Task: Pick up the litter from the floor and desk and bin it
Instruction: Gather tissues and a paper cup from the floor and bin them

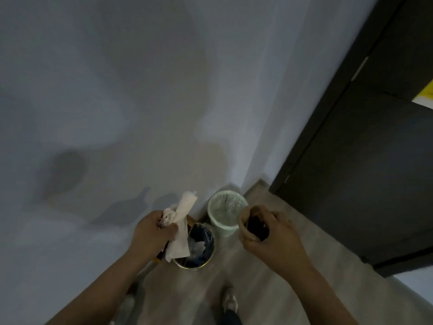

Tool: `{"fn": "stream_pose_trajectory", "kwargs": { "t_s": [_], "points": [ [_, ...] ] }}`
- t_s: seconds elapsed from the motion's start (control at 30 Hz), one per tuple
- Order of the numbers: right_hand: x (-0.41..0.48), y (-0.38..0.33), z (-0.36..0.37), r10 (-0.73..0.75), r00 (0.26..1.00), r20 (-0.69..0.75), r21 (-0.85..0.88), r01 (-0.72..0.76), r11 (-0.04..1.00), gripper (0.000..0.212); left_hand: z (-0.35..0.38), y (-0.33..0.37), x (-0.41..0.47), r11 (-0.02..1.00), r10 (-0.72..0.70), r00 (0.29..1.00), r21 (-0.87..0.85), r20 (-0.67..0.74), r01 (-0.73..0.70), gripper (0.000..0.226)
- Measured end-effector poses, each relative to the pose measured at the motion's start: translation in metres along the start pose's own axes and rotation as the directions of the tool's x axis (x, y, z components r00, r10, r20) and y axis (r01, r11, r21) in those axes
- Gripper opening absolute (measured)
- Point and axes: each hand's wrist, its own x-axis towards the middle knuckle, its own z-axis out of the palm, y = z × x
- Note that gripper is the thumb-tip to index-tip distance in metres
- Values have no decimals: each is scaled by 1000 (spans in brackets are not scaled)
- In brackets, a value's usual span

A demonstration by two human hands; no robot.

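grey wall (pixel 140 90) ahead; dark door (pixel 363 172) right; yellow patch (pixel 427 93) past it; pale shoe (pixel 229 301) below.

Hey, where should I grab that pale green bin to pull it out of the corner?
Probably its open rim, pinched from above on your near side: the pale green bin stands upright, with the wall behind and the dark bin close beside it. Your left hand grips paper litter and your right hand a dark object, so free one first.

The left forearm (pixel 100 285) and right forearm (pixel 325 289) are bare from the lower edge of the view up to the left hand (pixel 154 231) and right hand (pixel 269 233). One foot wears a pale, blurred shoe (pixel 229 301) under a dark trouser leg (pixel 230 319).
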Motion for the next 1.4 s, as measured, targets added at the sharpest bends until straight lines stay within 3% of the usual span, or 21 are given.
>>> {"fn": "stream_pose_trajectory", "kwargs": {
  "t_s": [0.13,0.33,0.47,0.57,0.8,0.9,1.03,1.17,1.3,1.4],
  "points": [
    [66,21,-1,-40,996,82,48,36,998,70,25,12,33,997,-71,995,37,-64,74,7],
    [147,51,2,-149,950,276,-29,163,986,66,69,15,72,968,-241,961,40,-135,248,9],
    [182,67,23,-125,929,348,-33,145,989,77,93,1,90,901,-433,895,-3,-106,435,15],
    [202,77,47,-120,916,383,-84,164,983,83,105,-15,109,867,-494,865,27,-84,498,15],
    [231,99,121,-41,893,448,-104,98,990,81,137,-66,174,825,-557,830,120,4,553,27],
    [238,112,157,-28,892,452,-98,82,992,70,155,-97,201,784,-610,792,162,25,599,20],
    [249,126,195,-5,889,457,-78,45,996,73,184,-131,237,771,-621,782,215,52,599,11],
    [257,145,234,14,893,449,-70,20,997,73,214,-166,263,781,-611,784,243,111,575,19],
    [264,165,273,79,870,488,-75,-48,996,85,242,-203,281,815,-566,799,279,201,507,54],
    [266,176,301,77,852,518,-110,-23,994,85,251,-219,287,810,-567,794,322,221,489,49]
  ]
}}
